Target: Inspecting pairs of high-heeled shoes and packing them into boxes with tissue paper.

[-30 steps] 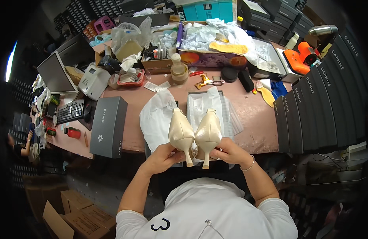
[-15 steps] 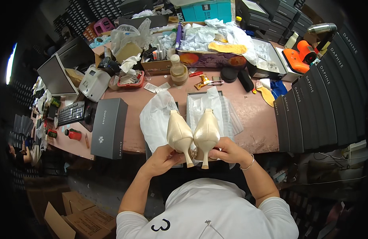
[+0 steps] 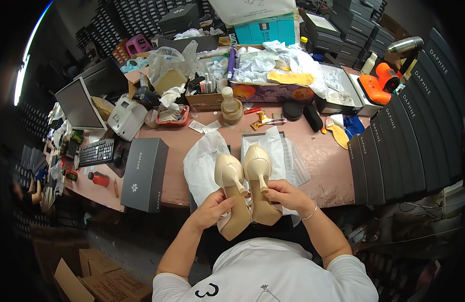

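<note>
A pair of cream high-heeled shoes is held up over the near table edge, heels toward me and tan soles showing. My left hand (image 3: 212,207) is closed round the side of the left high-heeled shoe (image 3: 227,170). The right high-heeled shoe (image 3: 257,162) is gripped by my right hand (image 3: 291,196), thumb near its heel. Both shoes sit side by side with toes pointing down toward me. Behind them lies white tissue paper (image 3: 204,161), partly hidden by the shoes, along with an open dark shoebox (image 3: 250,136) lined with more tissue.
A closed dark shoebox (image 3: 144,173) lies left, near the keyboard (image 3: 96,152). Tall stacked shoeboxes (image 3: 408,146) wall off the right side. Along the back stand a glue bottle (image 3: 231,109), a carton of crumpled paper (image 3: 272,90) and an orange device (image 3: 378,83). Yellow insoles (image 3: 338,136) lie right.
Both shoes have been tilted so their soles now face me and their toes point down. My hands have turned with them. The whole view has shifted slightly.
</note>
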Action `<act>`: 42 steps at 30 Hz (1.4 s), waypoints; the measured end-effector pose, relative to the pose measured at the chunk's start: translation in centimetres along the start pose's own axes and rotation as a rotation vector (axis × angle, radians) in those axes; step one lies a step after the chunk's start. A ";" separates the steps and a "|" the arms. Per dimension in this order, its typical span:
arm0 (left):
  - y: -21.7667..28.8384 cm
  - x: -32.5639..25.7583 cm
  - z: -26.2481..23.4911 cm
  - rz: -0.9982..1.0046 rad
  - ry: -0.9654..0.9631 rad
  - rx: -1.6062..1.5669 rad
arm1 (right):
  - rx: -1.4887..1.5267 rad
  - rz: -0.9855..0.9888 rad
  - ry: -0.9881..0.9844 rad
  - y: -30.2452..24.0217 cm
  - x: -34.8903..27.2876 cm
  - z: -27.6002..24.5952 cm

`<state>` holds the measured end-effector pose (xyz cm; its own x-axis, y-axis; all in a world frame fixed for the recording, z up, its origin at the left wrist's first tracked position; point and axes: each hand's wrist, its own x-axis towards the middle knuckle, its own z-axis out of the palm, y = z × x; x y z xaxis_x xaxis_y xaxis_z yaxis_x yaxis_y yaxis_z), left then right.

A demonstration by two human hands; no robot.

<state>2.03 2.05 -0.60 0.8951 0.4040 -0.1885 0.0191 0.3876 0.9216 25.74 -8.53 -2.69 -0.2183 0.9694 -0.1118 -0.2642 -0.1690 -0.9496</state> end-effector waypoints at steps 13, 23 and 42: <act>-0.2 -0.3 -0.2 -0.064 -0.147 -0.385 | 0.327 0.064 -0.064 1.2 -0.9 0.4; -0.3 0.1 1.2 -0.047 -0.210 -0.483 | 0.535 -0.029 -0.088 2.9 -0.9 0.3; 2.2 4.4 2.4 0.476 0.098 0.597 | 0.544 0.099 -0.007 4.6 -1.8 1.4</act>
<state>7.12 2.68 1.41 0.8241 0.4975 0.2709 -0.0965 -0.3478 0.9326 23.58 -11.29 -6.42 -0.2730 0.9432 -0.1893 -0.6890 -0.3290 -0.6458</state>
